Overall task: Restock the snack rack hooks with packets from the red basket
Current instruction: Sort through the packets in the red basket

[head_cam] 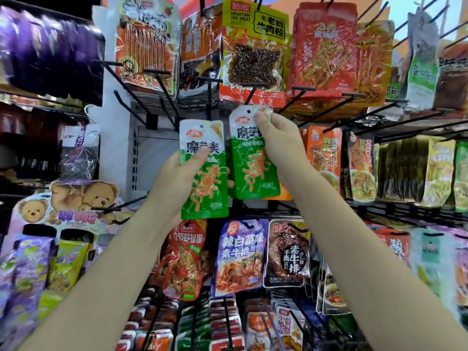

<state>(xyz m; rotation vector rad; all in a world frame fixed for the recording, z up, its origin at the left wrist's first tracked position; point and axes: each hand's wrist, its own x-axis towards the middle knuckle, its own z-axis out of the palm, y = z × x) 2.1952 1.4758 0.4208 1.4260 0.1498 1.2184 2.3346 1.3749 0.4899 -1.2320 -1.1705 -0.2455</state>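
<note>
Right hand (pixel 276 140) pinches a green packet (pixel 253 163) at its top corner, upright, its hole just below the tip of a bare hook (pixel 254 93). Left hand (pixel 177 173) grips a second packet (pixel 202 171) beside it, lower, farther from that hook.
</note>
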